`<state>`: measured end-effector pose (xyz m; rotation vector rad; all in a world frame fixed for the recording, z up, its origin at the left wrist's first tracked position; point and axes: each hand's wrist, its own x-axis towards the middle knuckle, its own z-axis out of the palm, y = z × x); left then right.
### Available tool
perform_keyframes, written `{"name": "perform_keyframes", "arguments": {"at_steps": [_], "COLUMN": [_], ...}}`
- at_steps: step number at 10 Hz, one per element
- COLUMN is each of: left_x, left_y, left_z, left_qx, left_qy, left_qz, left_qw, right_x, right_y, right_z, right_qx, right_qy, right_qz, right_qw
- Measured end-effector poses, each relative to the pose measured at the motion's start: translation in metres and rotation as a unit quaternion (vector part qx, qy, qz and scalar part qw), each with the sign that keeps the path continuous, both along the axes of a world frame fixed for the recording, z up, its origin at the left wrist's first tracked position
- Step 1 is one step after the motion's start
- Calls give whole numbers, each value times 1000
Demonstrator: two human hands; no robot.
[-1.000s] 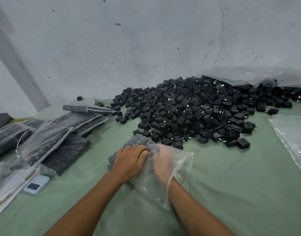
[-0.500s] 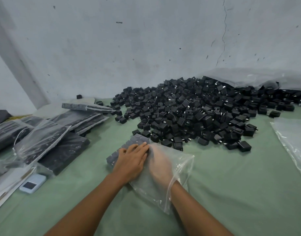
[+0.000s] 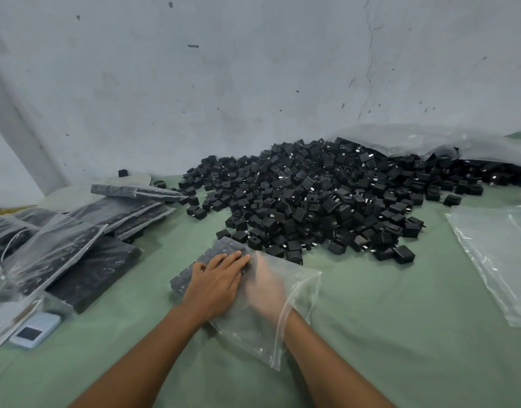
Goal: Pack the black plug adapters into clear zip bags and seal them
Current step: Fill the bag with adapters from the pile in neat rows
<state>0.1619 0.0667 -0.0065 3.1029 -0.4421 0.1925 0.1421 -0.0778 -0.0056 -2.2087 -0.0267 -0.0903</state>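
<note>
A clear zip bag (image 3: 297,293) lies on the green cloth in front of me, with rows of black plug adapters (image 3: 191,275) packed flat in its far left end. My left hand (image 3: 215,282) rests flat on top of the bag, fingers straight, pressing on the adapters. My right hand (image 3: 265,285) is inside the bag up to the wrist, seen blurred through the plastic, its fingers against the packed rows. A large loose heap of black adapters (image 3: 327,198) lies just beyond the bag.
Several filled bags (image 3: 85,240) are stacked at the left. A small white device (image 3: 35,329) lies at the near left. Empty clear bags (image 3: 500,254) lie at the right. A big plastic sack (image 3: 430,139) covers the heap's far right. The wall stands close behind.
My left hand's fingers have straightened and spread flat over the adapters. My right hand has pushed a little deeper into the bag. The bag has stayed in place.
</note>
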Motion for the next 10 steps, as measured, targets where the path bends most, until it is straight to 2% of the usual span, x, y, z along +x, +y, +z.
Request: {"name": "perform_keyframes", "arguments": {"at_steps": [2, 3, 4, 5, 6, 7, 8, 10], "left_x": [1, 4, 6, 7, 6, 7, 8, 7], "left_y": [1, 2, 3, 3, 1, 1, 2, 1], "left_z": [-3, -5, -9, -10, -9, -9, -9, -10], "left_qx": [-7, -8, 2, 3, -2, 4, 3, 4], "left_qy": [-6, -18, -25, -29, -25, -26, -30, -25], "left_qz": [2, 3, 2, -4, -2, -1, -2, 1], "left_qw": [1000, 1000, 1000, 1000, 1000, 1000, 1000, 1000], "right_x": [-30, -67, -79, -58, -30, -14, -8, -39], "right_y": [-30, -80, -133, -191, -235, -258, -265, -254], "right_z": [1, -5, -6, 1, 2, -13, -19, -2], "right_qx": [48, 81, 101, 4, -127, -154, -105, 75], "right_qy": [11, 2, -17, -118, -125, -70, -56, -92], "right_qz": [125, 169, 88, -135, -276, -294, -308, -300], "right_qw": [991, 982, 991, 984, 945, 941, 944, 947]}}
